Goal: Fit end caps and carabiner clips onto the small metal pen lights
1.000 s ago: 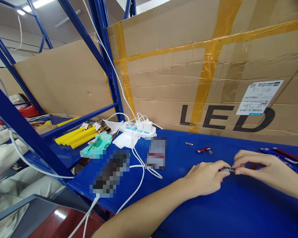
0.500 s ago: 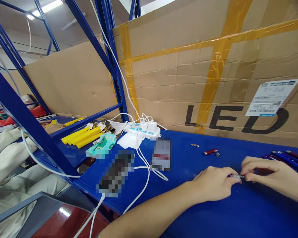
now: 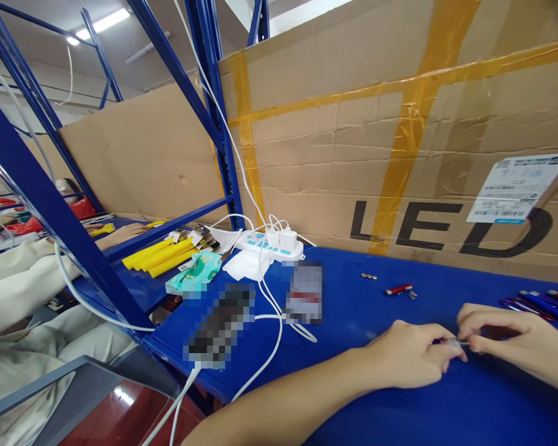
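Note:
My left hand (image 3: 411, 356) and my right hand (image 3: 511, 341) meet low over the blue table (image 3: 363, 396), fingertips pinched together on a small metallic pen-like part (image 3: 453, 342). Most of that part is hidden by the fingers. Both hands rest near the table surface. A small red pen piece (image 3: 398, 289) with a tiny metal bit beside it lies farther back. A short row of small round cells (image 3: 369, 276) sits behind that. Several blue and red pens (image 3: 542, 301) lie at the right edge, just beyond my right hand.
A white power strip (image 3: 274, 246) with chargers and white cables stands at the back left. Two blurred devices, a teal tissue pack (image 3: 194, 271) and yellow sticks (image 3: 155, 257) lie left. A taped cardboard box (image 3: 400, 142) walls the back. Another person's sleeve (image 3: 23, 279) is far left.
The camera view has drifted, so the hands sit lower and further right in frame. They stay pinched on the same small part; my right fingers have drawn slightly away from the left.

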`<action>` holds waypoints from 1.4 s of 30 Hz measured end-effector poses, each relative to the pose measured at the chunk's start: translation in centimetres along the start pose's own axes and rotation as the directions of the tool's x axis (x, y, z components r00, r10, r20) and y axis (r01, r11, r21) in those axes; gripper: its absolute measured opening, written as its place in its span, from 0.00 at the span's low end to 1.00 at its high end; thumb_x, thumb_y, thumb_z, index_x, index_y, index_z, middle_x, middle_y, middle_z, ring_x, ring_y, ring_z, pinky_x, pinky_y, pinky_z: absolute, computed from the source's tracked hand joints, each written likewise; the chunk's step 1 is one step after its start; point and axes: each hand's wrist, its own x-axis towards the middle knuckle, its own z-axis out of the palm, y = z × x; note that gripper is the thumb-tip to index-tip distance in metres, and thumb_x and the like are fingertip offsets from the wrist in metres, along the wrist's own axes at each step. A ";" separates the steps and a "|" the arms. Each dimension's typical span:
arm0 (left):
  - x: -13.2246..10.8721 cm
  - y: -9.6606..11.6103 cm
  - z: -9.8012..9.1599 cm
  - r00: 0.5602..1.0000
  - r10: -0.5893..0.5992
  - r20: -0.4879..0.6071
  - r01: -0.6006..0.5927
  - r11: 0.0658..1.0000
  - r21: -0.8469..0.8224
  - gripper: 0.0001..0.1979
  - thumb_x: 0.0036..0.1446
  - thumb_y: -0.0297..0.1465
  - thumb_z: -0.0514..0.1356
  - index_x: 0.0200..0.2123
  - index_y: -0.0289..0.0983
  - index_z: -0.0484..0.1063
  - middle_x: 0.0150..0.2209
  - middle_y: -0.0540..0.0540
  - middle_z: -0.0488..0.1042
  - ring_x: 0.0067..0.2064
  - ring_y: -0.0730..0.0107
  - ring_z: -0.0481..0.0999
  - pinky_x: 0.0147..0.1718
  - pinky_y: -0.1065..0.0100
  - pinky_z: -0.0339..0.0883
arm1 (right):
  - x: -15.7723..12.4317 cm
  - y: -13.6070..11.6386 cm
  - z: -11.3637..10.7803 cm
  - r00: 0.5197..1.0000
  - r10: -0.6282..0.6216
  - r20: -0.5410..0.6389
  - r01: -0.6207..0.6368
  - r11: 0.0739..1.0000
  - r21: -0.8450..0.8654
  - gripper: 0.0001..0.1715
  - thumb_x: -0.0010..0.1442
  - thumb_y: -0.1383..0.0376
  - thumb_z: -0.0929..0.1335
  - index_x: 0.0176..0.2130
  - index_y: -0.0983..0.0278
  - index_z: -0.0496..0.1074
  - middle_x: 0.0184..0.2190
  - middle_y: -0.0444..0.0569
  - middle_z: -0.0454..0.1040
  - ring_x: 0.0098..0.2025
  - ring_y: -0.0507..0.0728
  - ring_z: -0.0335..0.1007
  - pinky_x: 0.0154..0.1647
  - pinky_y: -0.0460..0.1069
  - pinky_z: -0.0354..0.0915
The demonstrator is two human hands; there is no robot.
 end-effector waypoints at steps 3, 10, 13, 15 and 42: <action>-0.1 0.3 -0.2 1.000 -0.003 -0.004 0.003 1.000 -0.027 0.13 0.60 0.29 0.49 0.39 0.38 0.73 0.26 0.54 0.68 0.26 0.77 0.66 0.32 0.77 0.64 | 0.0 -0.4 0.1 1.000 0.000 -0.005 0.000 1.000 0.000 0.24 0.47 0.45 0.70 0.18 0.62 0.73 0.20 0.46 0.66 0.23 0.54 0.62 0.27 0.48 0.57; -0.3 0.5 0.2 0.999 0.022 -0.023 -0.024 0.994 -0.104 0.13 0.60 0.26 0.49 0.36 0.36 0.74 0.26 0.53 0.71 0.28 0.77 0.66 0.37 0.78 0.63 | 0.1 -0.3 -0.2 0.996 0.035 0.083 -0.032 0.999 -0.039 0.23 0.46 0.47 0.71 0.18 0.62 0.72 0.20 0.47 0.68 0.22 0.55 0.64 0.25 0.48 0.58; -0.2 0.2 0.6 0.999 0.037 -0.019 -0.039 0.989 -0.142 0.14 0.60 0.28 0.48 0.34 0.36 0.74 0.29 0.51 0.74 0.29 0.77 0.67 0.38 0.78 0.63 | -0.2 -0.9 0.1 0.998 0.058 0.007 -0.058 0.998 0.016 0.25 0.46 0.45 0.70 0.17 0.63 0.71 0.19 0.46 0.66 0.21 0.54 0.63 0.25 0.48 0.58; -0.1 0.1 0.7 0.999 0.043 -0.015 -0.045 0.986 -0.162 0.14 0.60 0.28 0.48 0.32 0.35 0.74 0.31 0.51 0.75 0.30 0.76 0.68 0.40 0.78 0.63 | -0.4 -1.4 0.4 0.997 0.074 -0.025 -0.073 0.996 0.049 0.26 0.46 0.44 0.70 0.17 0.63 0.70 0.18 0.45 0.65 0.20 0.53 0.63 0.25 0.48 0.58; -0.3 0.7 -0.6 0.998 0.060 -0.017 -0.061 0.989 -0.136 0.11 0.60 0.28 0.51 0.38 0.35 0.73 0.28 0.52 0.67 0.28 0.77 0.64 0.30 0.77 0.62 | -0.1 -0.8 -1.1 0.996 -0.003 0.089 0.004 1.000 -0.012 0.19 0.50 0.51 0.70 0.22 0.63 0.73 0.23 0.47 0.69 0.23 0.53 0.64 0.26 0.47 0.59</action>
